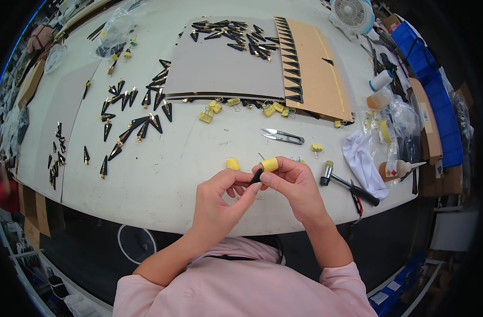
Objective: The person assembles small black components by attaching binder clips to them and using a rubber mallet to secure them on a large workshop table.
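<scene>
Black tapered piece (256, 176) sits pinched between the left hand (214, 203) and the right hand (298, 193), fingertips nearly meeting. Right of the grip lies a black-handled metal hammer (347, 185); beyond, silver metal snips (284, 137); farther, a flat grey board (225, 71) bearing black-and-gold pointed pieces (261, 51).

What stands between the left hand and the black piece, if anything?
Nothing visible: the left hand holds the black piece directly. The yellow clip in the right hand sits at the piece's upper right, not between.
</scene>
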Demonstrator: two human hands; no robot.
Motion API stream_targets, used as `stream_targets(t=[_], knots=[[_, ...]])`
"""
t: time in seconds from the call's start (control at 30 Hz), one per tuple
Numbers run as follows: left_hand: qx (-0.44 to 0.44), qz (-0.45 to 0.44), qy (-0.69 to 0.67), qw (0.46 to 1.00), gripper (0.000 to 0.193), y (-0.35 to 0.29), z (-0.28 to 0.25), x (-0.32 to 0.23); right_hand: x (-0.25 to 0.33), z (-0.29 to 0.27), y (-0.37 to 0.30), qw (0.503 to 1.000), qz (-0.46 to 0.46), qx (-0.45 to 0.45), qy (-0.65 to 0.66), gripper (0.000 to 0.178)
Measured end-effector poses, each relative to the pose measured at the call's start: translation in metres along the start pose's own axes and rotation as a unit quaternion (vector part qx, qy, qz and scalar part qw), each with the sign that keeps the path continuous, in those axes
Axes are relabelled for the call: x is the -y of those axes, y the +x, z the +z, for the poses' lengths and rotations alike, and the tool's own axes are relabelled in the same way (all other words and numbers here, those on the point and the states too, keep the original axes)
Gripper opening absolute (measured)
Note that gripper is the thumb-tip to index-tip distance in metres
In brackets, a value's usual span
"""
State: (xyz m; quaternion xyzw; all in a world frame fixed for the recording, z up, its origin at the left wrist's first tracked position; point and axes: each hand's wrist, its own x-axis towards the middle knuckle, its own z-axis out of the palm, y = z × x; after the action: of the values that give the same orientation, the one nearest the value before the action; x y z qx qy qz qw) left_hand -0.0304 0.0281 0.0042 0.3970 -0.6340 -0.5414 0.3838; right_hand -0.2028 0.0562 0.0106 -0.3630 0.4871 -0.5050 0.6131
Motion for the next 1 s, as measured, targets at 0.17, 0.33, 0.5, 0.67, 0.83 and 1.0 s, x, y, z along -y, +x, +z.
stream_targets(t=[0.17,0.33,0.5,0.67,0.83,1.0], knots=[[-0.023,0.051,0.061,0.997,0.012,0.000,0.000,-0.002,0.003,0.002,-0.003,1.000,0.000,0.003,-0.002,0.019],[-0.028,0.077,0.084,0.993,0.011,0.000,0.000,-0.001,0.003,0.002,-0.004,1.000,-0.014,-0.008,-0.007,0.017],[-0.007,0.063,0.073,0.995,0.009,-0.001,0.003,0.004,0.004,0.001,0.001,0.999,0.002,-0.009,-0.036,0.012],[0.007,0.020,0.018,1.000,0.006,-0.007,0.007,0.017,-0.006,0.004,0.005,1.000,0.006,-0.013,-0.014,0.011],[0.008,-0.086,-0.154,0.984,0.010,0.002,0.003,0.021,-0.004,-0.003,0.013,1.000,0.024,-0.009,0.001,0.015],[0.027,-0.105,-0.173,0.979,0.013,0.000,-0.001,0.014,-0.005,0.006,0.010,0.999,-0.015,-0.017,-0.028,0.015]])
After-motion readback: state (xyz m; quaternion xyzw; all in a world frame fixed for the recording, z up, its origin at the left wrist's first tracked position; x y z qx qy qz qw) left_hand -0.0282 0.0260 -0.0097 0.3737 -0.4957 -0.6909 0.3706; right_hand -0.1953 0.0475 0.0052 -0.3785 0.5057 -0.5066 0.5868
